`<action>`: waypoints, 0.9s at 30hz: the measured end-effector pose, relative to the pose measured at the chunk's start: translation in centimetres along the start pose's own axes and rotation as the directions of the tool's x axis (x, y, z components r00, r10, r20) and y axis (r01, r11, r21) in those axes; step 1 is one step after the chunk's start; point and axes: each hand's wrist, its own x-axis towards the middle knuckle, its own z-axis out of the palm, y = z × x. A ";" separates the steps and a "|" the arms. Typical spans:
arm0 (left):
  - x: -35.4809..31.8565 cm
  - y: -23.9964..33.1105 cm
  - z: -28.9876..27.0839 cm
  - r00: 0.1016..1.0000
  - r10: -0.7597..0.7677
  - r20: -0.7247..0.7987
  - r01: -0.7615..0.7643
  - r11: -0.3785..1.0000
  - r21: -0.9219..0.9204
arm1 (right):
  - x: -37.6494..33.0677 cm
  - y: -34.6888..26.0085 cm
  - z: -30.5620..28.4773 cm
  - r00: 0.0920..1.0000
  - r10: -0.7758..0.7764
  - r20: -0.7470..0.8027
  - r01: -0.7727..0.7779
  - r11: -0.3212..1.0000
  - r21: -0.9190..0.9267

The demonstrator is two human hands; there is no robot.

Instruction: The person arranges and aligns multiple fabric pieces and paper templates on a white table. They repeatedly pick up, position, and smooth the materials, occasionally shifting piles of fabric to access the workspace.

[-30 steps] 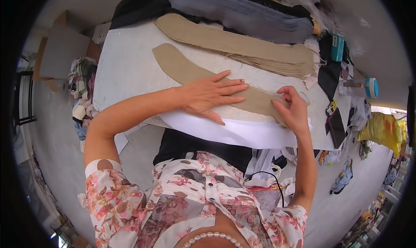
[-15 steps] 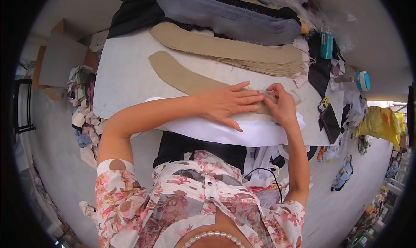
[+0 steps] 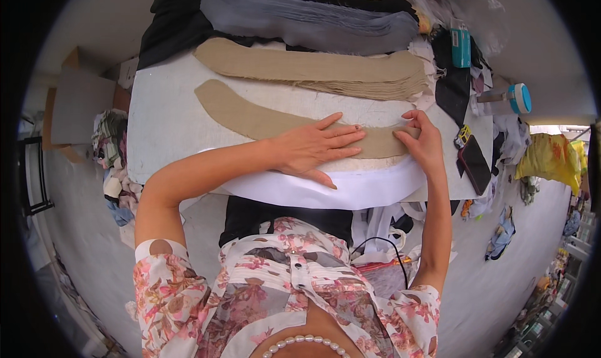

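Observation:
A curved tan fabric piece (image 3: 238, 112) lies flat on the pale table, with a frayed edge. My left hand (image 3: 316, 146) rests palm down across its middle, fingers spread. At the piece's right end is my right hand (image 3: 426, 142), its thumb on the cloth and its bent index finger near the far edge, the two tips apart. Nearer to me, a curved white strip (image 3: 325, 189) lies along the table's front edge, partly under my left forearm. Beyond the single piece sits a stack of matching tan pieces (image 3: 313, 67).
Behind the stack lie grey-blue cut pieces (image 3: 307, 20) and black cloth (image 3: 172, 29). On the right are a phone (image 3: 476, 164), a small yellow item (image 3: 462, 136), a blue-lidded clear container (image 3: 519, 99) and a teal box (image 3: 461, 47). Cloth scraps (image 3: 113, 145) heap at the left.
My right hand has moved right, away from my left fingertips, and its thumb and index finger are wider apart. The tan piece's right end now shows flat between my hands. The view has shifted slightly.

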 end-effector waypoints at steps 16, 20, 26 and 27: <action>4.6 -0.7 2.1 0.991 0.072 -0.114 -0.068 0.997 0.038 | -0.5 1.8 -2.6 0.994 0.109 0.028 -0.113 0.959 0.258; 4.6 -0.6 2.0 0.990 0.077 -0.115 -0.072 0.996 0.051 | -0.2 2.0 -1.8 0.992 0.118 -0.037 -0.103 0.955 0.278; 4.3 -0.5 2.2 0.993 0.058 -0.100 -0.050 0.996 0.079 | -0.5 0.9 -2.0 0.977 0.079 -0.199 -0.106 0.986 -0.130; 4.3 -0.4 2.1 0.994 0.054 -0.099 -0.045 0.995 0.085 | -0.5 0.5 -2.4 0.969 0.099 -0.228 -0.149 0.965 -0.217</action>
